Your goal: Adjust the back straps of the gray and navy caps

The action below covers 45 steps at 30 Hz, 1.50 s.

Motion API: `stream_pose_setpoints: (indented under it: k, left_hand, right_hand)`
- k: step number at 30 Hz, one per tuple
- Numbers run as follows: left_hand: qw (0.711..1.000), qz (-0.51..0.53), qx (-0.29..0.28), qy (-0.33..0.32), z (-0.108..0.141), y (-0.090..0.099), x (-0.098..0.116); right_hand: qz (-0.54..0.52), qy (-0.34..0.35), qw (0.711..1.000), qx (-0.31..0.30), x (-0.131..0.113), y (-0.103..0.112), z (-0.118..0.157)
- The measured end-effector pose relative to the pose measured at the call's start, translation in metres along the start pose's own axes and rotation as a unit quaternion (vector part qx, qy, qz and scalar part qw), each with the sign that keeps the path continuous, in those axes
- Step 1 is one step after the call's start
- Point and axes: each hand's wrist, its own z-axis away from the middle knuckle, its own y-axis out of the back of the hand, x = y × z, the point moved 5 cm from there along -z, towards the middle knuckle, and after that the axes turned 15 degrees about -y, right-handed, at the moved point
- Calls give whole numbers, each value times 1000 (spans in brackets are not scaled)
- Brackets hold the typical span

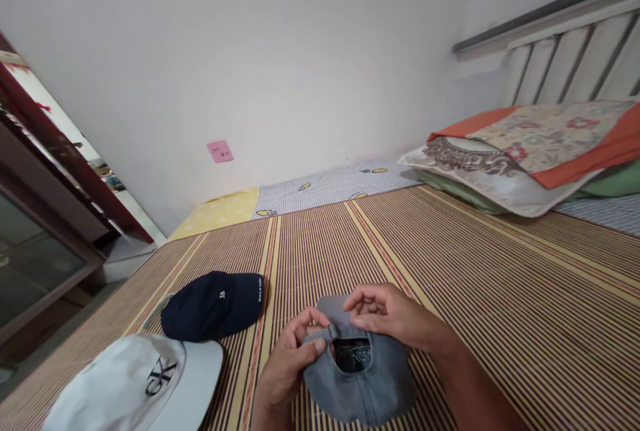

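A grey-blue baseball cap [387,377] is between my two hands, its back opening and adjusting strap turned up toward me. My left hand [287,361] pinches the strap end at the left of the opening, thumb on top. My right hand [395,317] grips the strap's right side near the cap's brim, with fingers curled. Part of the brim shows behind the strap. To the left lies a navy cap [210,307] with a small white emblem. Nearer to me, a white cap [120,384] with dark letters rests on the mat.
The striped bamboo mat [310,251] covers the bed. Pillows with an orange floral cover [555,137] are stacked at the far right, below a radiator [575,61]. A pink note [220,151] is stuck on the wall. An open doorway [95,157] is at the left.
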Motion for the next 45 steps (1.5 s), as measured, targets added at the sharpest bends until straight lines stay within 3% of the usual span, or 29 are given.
stream_pose_setpoints:
  k: [8, 25, 45]
  left_hand:
    - [999, -1, 20, -38, -3, -3, 5]
    - [999, -22, 8, -42, -1, 3, 5]
    - [994, -57, 73, -56, -9, 4, -6]
  right_hand:
    - [121, 44, 989, 65, -33, -27, 9]
    - [140, 74, 985, 72, -38, -33, 12]
    - [160, 91, 979, 86, -36, -33, 9]
